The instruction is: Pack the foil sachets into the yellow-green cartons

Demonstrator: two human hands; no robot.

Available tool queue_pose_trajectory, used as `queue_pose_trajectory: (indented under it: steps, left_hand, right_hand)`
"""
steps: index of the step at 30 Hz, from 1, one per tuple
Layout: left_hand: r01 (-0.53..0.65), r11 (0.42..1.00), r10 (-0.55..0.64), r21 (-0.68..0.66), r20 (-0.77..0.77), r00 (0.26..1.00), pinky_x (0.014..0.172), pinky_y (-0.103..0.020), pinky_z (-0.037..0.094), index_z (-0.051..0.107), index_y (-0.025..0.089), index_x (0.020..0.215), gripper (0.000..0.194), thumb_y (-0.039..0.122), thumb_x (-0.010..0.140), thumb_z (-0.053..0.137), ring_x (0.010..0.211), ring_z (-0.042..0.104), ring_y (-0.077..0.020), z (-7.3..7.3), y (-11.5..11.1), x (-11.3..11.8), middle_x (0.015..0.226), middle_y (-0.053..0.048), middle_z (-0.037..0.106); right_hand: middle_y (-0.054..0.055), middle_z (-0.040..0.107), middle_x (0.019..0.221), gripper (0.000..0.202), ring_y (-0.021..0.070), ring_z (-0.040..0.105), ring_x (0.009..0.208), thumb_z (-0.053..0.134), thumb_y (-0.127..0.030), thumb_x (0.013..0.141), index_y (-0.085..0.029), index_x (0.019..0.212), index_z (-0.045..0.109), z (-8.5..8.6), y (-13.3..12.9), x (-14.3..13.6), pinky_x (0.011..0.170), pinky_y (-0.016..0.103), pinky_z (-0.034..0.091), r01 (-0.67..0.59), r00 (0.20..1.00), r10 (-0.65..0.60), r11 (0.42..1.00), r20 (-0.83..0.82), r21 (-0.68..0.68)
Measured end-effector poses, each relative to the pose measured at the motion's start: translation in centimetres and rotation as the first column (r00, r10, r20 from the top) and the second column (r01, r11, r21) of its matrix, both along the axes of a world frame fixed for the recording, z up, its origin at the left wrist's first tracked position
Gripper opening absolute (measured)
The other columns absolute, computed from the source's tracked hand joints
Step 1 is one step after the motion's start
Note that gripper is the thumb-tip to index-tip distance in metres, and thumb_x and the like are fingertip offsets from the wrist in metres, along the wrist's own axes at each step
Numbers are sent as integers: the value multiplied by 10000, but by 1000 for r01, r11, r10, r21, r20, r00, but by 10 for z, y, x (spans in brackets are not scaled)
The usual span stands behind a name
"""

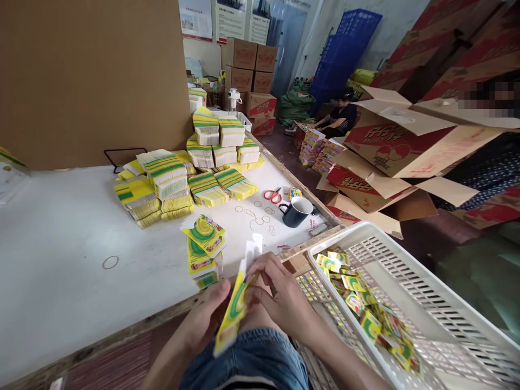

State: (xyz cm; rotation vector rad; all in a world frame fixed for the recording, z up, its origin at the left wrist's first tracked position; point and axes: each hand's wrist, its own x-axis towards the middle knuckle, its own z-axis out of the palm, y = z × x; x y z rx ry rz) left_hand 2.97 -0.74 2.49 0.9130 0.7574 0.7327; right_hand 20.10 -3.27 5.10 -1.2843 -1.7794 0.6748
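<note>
A yellow and green folding carton (234, 317) is held slanted above my lap, slightly blurred. My left hand (205, 317) grips its left side, with the thumb raised along it and the other fingers partly hidden. My right hand (278, 290) is closed at the carton's upper end, thumb and fingers pinching near the white flaps (252, 248). Just beyond, on the white table (60, 271), several flat cartons (203, 244) lie in a loose overlapping pile. Whether anything is inside the held carton I cannot tell.
Banded carton stacks (170, 179) stand at the table's back. Rubber bands (260, 219), red scissors (273, 196) and a dark mug (297, 212) lie right. A white plastic crate (406, 260) holds filled cartons. Open cardboard boxes (390, 141) and two people are beyond.
</note>
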Motion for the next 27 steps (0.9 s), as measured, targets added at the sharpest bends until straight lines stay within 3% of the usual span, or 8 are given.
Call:
queue_pose_trajectory:
  steps: [4, 10, 13, 15, 18, 20, 23, 27]
  left_hand:
    - [19, 991, 2, -135, 151, 989, 697, -377, 587, 765, 206, 842, 432, 605, 688, 705, 783, 713, -258, 0, -5, 2, 793, -80, 752]
    - [58, 983, -58, -176, 5, 998, 676, -348, 554, 750, 151, 877, 474, 553, 627, 778, 788, 705, -269, -2, 0, -12, 777, -94, 761]
    - [-127, 961, 91, -246, -151, 984, 659, -305, 529, 733, 147, 830, 450, 534, 608, 794, 728, 693, -226, -5, 1, -14, 753, -60, 754]
    - [-197, 943, 147, -269, -194, 970, 623, -285, 517, 730, 149, 808, 456, 534, 577, 812, 667, 678, -202, -6, 0, -11, 712, -44, 744]
    - [-164, 948, 135, -273, -122, 983, 627, -270, 517, 739, 147, 858, 486, 548, 591, 802, 689, 675, -200, -7, -2, -4, 737, -50, 749]
    - [-124, 974, 113, -188, -68, 991, 721, -281, 527, 732, 163, 959, 472, 546, 683, 743, 814, 681, -216, -8, -1, 0, 880, -65, 763]
    - [-99, 993, 105, 63, -106, 989, 931, -314, 476, 680, 193, 1120, 438, 512, 827, 613, 1067, 622, -243, -8, -1, 4, 1138, -75, 713]
    - [-136, 941, 227, 309, -279, 933, 1008, -382, 433, 609, 181, 1200, 416, 450, 895, 525, 1192, 550, -282, -12, -4, 9, 1257, -110, 648]
  right_hand:
    - [21, 534, 926, 264, 155, 547, 827, 566, 32, 796, -214, 891, 584, 1, 1, -1, 747, 254, 492, -12, 1000, 11, 997, -21, -73]
    - [32, 530, 961, 268, 163, 552, 921, 544, 28, 813, -207, 909, 628, 5, 2, 2, 818, 259, 488, -110, 994, 106, 985, -36, -132]
    - [38, 519, 970, 265, 173, 552, 943, 544, -21, 840, -220, 970, 660, 4, 0, 5, 841, 269, 489, -132, 991, 129, 981, -28, -146]
    - [54, 524, 1035, 280, 197, 544, 1013, 599, -99, 842, -234, 1081, 652, 0, -2, 5, 902, 299, 474, -76, 997, 72, 989, -35, -128]
    - [94, 508, 1225, 460, 240, 514, 1118, 663, -231, 825, -235, 1272, 555, -11, -9, -2, 974, 354, 438, 144, 980, -155, 985, -126, -93]
    - [103, 543, 1238, 500, 243, 549, 1077, 664, -304, 824, -220, 1299, 533, -18, -13, -9, 935, 354, 463, 202, 940, -232, 969, -251, -140]
    - [66, 668, 959, 334, 215, 621, 871, 637, -362, 834, -186, 1117, 650, -25, -16, -22, 781, 305, 511, 102, 874, -215, 958, -435, -269]
    - [10, 607, 645, 225, 155, 530, 616, 626, -364, 826, -170, 733, 693, -31, -12, -27, 572, 242, 446, 239, 857, -346, 924, -383, -299]
